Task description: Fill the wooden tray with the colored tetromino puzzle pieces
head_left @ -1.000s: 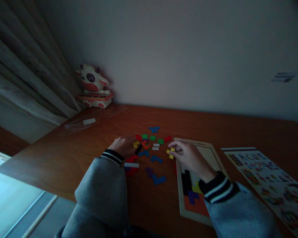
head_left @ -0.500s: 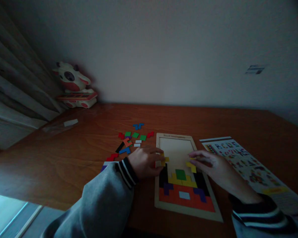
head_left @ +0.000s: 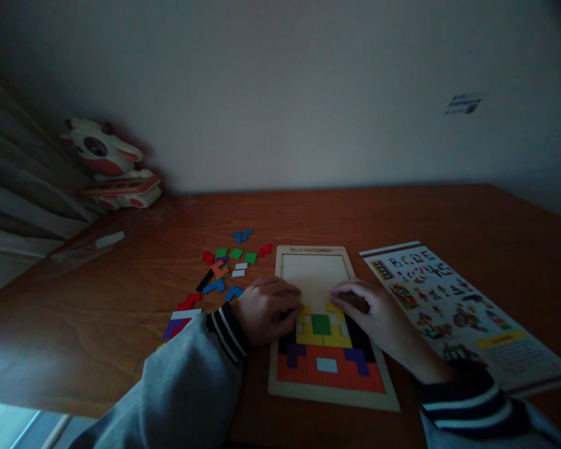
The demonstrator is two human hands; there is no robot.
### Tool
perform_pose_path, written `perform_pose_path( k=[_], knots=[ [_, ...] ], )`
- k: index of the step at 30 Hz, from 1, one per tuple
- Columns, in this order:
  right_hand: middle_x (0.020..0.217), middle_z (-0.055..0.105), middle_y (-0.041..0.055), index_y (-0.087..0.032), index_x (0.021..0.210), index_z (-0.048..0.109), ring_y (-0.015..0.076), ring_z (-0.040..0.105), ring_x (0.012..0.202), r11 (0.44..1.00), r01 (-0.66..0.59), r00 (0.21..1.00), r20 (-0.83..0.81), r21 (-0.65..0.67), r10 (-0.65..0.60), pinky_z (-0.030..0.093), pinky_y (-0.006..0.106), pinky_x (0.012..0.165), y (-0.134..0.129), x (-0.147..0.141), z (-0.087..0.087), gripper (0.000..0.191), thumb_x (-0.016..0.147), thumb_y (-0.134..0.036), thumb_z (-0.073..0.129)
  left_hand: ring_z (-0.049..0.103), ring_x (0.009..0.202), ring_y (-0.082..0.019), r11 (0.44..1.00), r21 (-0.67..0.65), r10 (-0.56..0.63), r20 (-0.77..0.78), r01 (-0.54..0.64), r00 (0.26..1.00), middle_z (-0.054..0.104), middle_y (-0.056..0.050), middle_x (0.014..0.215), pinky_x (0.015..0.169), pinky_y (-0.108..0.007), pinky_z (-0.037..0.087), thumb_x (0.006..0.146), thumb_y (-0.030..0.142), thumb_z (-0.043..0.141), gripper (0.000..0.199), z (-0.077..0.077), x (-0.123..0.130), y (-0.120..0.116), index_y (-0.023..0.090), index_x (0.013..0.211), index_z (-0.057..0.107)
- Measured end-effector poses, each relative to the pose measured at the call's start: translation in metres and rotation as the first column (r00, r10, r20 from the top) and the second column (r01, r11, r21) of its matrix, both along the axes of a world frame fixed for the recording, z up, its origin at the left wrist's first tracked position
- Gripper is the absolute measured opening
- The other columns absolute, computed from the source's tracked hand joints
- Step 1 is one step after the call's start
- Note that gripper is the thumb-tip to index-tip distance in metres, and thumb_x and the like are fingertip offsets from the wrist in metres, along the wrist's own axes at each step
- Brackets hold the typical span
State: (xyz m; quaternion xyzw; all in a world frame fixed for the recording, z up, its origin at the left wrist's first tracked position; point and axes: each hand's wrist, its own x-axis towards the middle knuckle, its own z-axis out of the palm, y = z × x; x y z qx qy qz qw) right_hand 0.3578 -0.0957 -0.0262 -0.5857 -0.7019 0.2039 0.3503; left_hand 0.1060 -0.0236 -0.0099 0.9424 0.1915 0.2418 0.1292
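Left hand (head_left: 264, 310): rests on left edge of puzzle tray (head_left: 315, 251), fingers curled, tips on a yellow piece (head_left: 303, 312) at the tray's left side. Pressing it down vs pinching it: can't tell, fingers cover it.
Right hand (head_left: 381, 318): on right side of tray, palm down, fingertips on yellow pieces near tray's mid row. Whether it grips anything: can't tell.
Puzzle tray: light wood frame, flat on table (head_left: 402, 212), front-centre, between both hands. Upper part bare; lower part filled.
Filled pieces: orange block (head_left: 350, 377) along bottom w/ small pale blue piece (head_left: 326, 365) set in it; purple pieces (head_left: 295, 353) at L & R; black pieces at both sides; yellow band w/ green square (head_left: 321, 324) in middle.
Loose pieces (head_left: 224, 268): scattered on table left of tray – red, green, blue, orange, white, black; a few more red/white/purple ones near left sleeve (head_left: 191, 386).
Pattern sheet (head_left: 453, 305): printed leaflet, flat, just right of tray, apart from right hand.
Cow toy (head_left: 107, 162): far left corner, by wall & curtain (head_left: 9, 199).
Light: dim, colours muted.
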Motion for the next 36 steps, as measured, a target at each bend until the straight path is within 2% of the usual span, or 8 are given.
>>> perform_pose_path(
  k=[6,13,23,29,36],
  knots=[
    [0.097,0.072,0.0046,-0.025,0.097,0.069,0.0211,0.068,0.091,0.999,-0.011,0.999,0.036,0.034,0.010,0.054,0.037,0.084,-0.003,-0.001,0.000,0.011,0.089,-0.028,0.061,0.066,0.098,-0.023,0.986,0.158,-0.062,0.073,0.050,0.995,0.072,-0.008,0.112,0.079,-0.038,0.055,0.084,0.024,0.057,0.021,-0.007,-0.001,-0.007,0.019,0.098,0.073],
    [0.101,0.071,0.0030,-0.026,0.098,0.069,0.0190,0.066,0.096,0.995,-0.102,0.993,0.067,0.021,0.100,0.052,0.035,0.087,-0.011,0.001,0.005,0.012,0.091,-0.025,0.059,0.071,0.091,-0.020,0.965,0.231,-0.150,0.112,0.121,0.982,0.076,-0.006,0.100,0.078,-0.033,0.058,0.085,0.021,0.059,0.020,-0.008,0.000,-0.010,0.015,0.100,0.072],
    [0.105,0.068,0.0028,-0.028,0.099,0.068,0.0192,0.064,0.099,0.991,-0.126,0.988,0.089,-0.042,0.130,0.050,0.036,0.090,-0.018,0.001,0.010,0.012,0.092,-0.028,0.058,0.072,0.092,-0.020,0.955,0.248,-0.201,0.139,0.162,0.970,0.076,-0.009,0.098,0.081,-0.032,0.061,0.086,0.025,0.063,0.018,-0.011,-0.002,-0.007,0.014,0.096,0.072],
    [0.106,0.067,0.0028,-0.028,0.100,0.069,0.0195,0.064,0.099,0.992,-0.119,0.987,0.105,-0.051,0.124,0.049,0.037,0.092,-0.018,0.000,0.011,0.012,0.090,-0.027,0.061,0.072,0.092,-0.019,0.951,0.259,-0.210,0.153,0.166,0.966,0.077,-0.008,0.092,0.085,-0.030,0.061,0.088,0.020,0.061,0.015,-0.010,-0.001,-0.007,0.014,0.088,0.074],
    [0.108,0.067,0.0045,-0.028,0.102,0.069,0.0214,0.063,0.102,0.992,-0.120,0.986,0.115,-0.040,0.124,0.049,0.040,0.093,-0.018,0.000,0.010,0.015,0.089,-0.026,0.063,0.073,0.089,-0.019,0.948,0.235,-0.256,0.172,0.213,0.951,0.077,-0.008,0.088,0.083,-0.030,0.062,0.085,0.018,0.063,0.012,-0.008,-0.001,-0.007,0.015,0.082,0.074]
  ],
)
